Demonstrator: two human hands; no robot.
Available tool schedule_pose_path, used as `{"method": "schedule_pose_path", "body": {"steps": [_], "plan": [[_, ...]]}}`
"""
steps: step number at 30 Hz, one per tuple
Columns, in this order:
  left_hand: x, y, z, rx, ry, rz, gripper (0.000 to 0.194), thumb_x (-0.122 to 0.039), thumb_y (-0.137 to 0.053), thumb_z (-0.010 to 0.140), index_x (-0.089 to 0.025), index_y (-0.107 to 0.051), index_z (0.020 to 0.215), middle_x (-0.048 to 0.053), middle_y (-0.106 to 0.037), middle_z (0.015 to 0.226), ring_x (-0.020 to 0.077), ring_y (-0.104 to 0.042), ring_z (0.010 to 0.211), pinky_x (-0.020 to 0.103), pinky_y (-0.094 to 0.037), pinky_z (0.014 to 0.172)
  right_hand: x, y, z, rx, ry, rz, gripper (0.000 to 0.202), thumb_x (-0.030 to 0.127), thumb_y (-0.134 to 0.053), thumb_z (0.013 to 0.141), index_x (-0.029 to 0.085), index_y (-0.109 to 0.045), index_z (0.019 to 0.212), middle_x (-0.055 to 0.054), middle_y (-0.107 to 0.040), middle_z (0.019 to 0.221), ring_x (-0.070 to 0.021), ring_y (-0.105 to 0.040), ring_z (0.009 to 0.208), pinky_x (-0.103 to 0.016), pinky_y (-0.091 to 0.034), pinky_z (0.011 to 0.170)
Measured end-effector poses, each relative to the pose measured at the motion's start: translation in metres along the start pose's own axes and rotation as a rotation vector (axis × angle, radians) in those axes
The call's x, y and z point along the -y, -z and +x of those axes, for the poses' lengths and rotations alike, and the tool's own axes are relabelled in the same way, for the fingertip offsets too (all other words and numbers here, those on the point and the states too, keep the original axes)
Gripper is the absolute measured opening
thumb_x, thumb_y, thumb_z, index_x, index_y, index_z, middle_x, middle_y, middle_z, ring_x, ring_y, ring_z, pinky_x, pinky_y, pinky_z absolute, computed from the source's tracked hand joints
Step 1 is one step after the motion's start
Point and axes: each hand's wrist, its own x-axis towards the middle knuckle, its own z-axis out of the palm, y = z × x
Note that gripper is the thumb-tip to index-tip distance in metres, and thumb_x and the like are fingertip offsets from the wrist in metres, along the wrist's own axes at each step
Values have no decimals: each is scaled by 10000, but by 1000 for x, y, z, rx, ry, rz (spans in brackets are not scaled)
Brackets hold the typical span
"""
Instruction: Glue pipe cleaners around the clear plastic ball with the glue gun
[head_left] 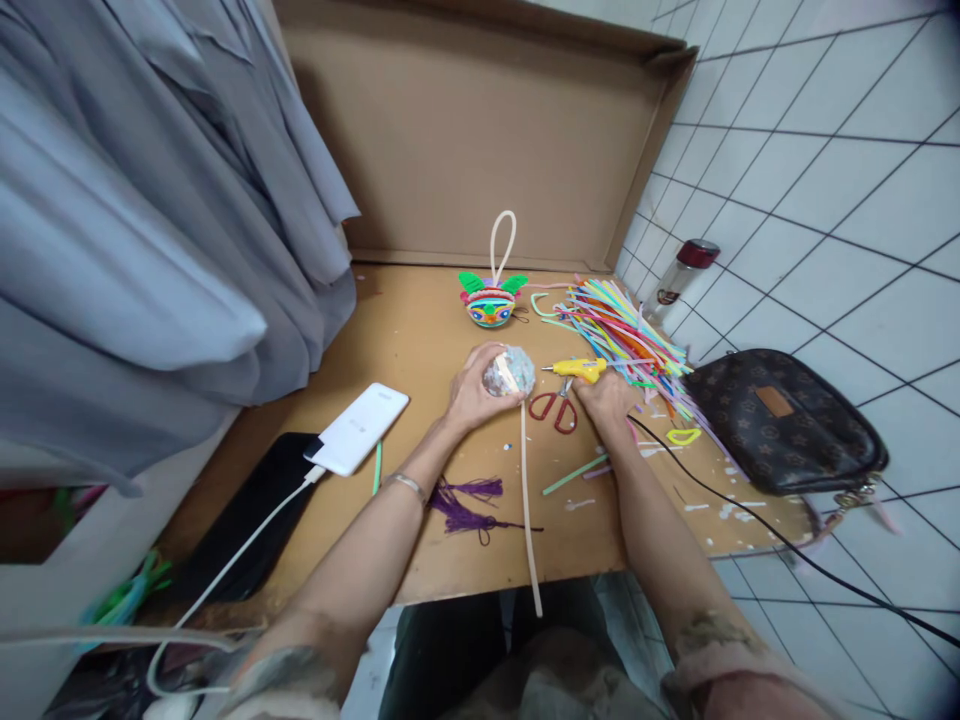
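My left hand (478, 386) is wrapped round a pale, translucent round ball (519, 368) with a cream strip across it. A long cream pipe cleaner (526, 510) hangs down from the ball past the table's front edge. My right hand (606, 400) is closed on a yellow hot glue gun (579, 369), whose nozzle points left toward the ball without touching it. Between the hands lie red-handled scissors (564, 412), partly hidden by the glue gun. Behind the ball sits a colourful lion-head ornament (491, 305) with green ears and a white loop.
Many coloured pipe cleaners (626, 335) lie at the back right, beside a brown patterned bag (787, 420) and a bottle (679, 275). Purple tassels (469, 505) lie in front. A white power bank (365, 428) and its cable are at left. A black cord (720, 490) crosses the right side.
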Motion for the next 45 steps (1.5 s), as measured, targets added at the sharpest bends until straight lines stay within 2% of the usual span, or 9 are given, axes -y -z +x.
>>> {"method": "schedule_pose_path", "body": {"steps": [6,10,13,18,26,34,45], "plan": [[2,-2,-1,-1,3,-7,680,-327,-856,603,-204,-586,1215,123,-603,1336,292,-585,1267,459,-471,1103,0,13,-1,-201,20,238,470,481,-566,804,113,-678,1075,-182,-738,937,-333,-682,895,-371,-469,724],[5,-2,0,-22,2,-19,719,-325,-875,585,-194,-594,1234,147,-551,1390,306,-549,1314,457,-463,1111,7,17,-16,-340,202,397,486,557,-581,772,143,-645,1017,-147,-721,888,-298,-648,812,-363,-453,700],[4,-1,0,-4,11,-21,707,-329,-874,597,-201,-602,1237,128,-582,1338,288,-571,1279,446,-468,1108,14,14,-30,-403,360,426,450,568,-564,794,165,-618,985,-119,-698,864,-277,-636,808,-358,-455,717],[1,0,0,5,1,-32,687,-301,-870,596,-208,-618,1228,108,-606,1300,278,-589,1242,440,-474,1105,16,6,-36,-469,425,408,324,493,-530,848,194,-581,960,-94,-672,853,-260,-614,801,-346,-445,705],[0,1,0,19,-5,-29,685,-319,-870,601,-211,-622,1230,106,-598,1307,279,-579,1259,437,-478,1105,14,3,-33,-479,417,370,292,462,-537,841,192,-576,948,-80,-646,814,-255,-592,781,-337,-431,690],[1,2,-1,28,16,19,707,-357,-872,600,-237,-615,1247,108,-578,1339,287,-576,1276,426,-496,1090,18,8,-38,-367,376,363,299,440,-523,852,181,-577,991,-100,-649,861,-268,-599,841,-341,-429,723],[1,2,-1,12,18,24,695,-365,-881,590,-228,-629,1224,112,-594,1316,289,-597,1250,424,-510,1072,17,9,-38,-364,405,323,257,419,-519,852,187,-565,951,-86,-643,852,-252,-600,818,-320,-401,692]]}}
